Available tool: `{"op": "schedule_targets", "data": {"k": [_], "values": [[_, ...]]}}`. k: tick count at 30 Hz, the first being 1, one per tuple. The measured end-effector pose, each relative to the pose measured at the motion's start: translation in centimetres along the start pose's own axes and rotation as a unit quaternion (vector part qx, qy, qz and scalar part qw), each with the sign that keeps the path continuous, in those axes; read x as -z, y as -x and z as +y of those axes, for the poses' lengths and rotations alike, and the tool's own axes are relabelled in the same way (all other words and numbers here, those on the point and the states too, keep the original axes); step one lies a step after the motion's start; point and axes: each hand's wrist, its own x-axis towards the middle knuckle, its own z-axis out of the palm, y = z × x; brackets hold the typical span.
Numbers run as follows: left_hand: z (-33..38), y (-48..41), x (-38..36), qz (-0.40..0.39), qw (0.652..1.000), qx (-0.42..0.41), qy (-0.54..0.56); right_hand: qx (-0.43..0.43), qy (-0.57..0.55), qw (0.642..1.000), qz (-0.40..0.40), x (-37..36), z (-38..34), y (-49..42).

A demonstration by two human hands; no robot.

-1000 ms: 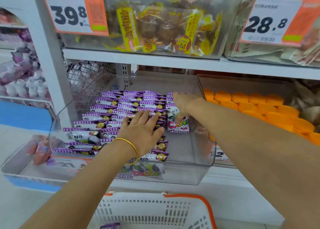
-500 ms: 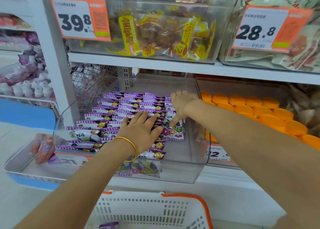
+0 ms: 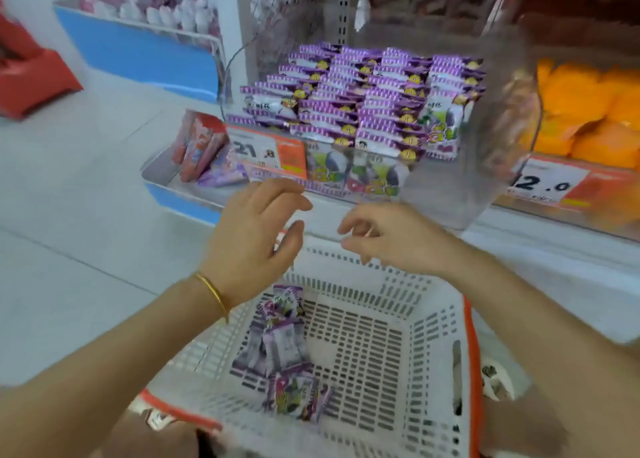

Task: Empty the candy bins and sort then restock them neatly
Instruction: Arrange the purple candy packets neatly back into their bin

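A clear plastic bin on the shelf holds neat rows of purple candy packets. Below it stands a white basket with an orange rim, and several purple packets lie loose on its floor. My left hand, with a gold bangle on the wrist, hovers over the basket's far left rim, fingers spread and empty. My right hand hovers beside it over the far rim, fingers loosely curled and holding nothing. Both hands are outside the bin.
Right of the bin sits another bin of orange packets with a price tag. A low tray at left holds red and purple packets. Blue shelving stands behind; grey floor lies to the left.
Both hands have come out of the clear bin and down to the basket. The view has tilted downward, so the basket and its loose packets now show.
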Motion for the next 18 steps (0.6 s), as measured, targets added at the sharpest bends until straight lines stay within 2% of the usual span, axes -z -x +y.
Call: {"op": "schedule_targets", "data": {"k": [4,8,11,18], "values": [[-4.1,5.3,-3.3,-0.134,0.988,0.06,-0.038,-0.111,0.006,0.986,-0.121,-10.2,6.5,-4.8],[-7.4,9.5,-7.0,-0.182,0.964,0.189,-0.03,-0.201,-0.023,0.967,-0.152,-17.3,10.2,-7.2],[-9.2,11.9,-10.3,-0.231,0.92,0.316,-0.014,-0.201,-0.029,0.968,-0.15,-20.8,11.5,-9.8],[-12.4,16.0,-19.3,-0.3,0.805,0.505,0.079,-0.185,-0.054,0.97,-0.147,-26.8,13.5,-16.8]]}}
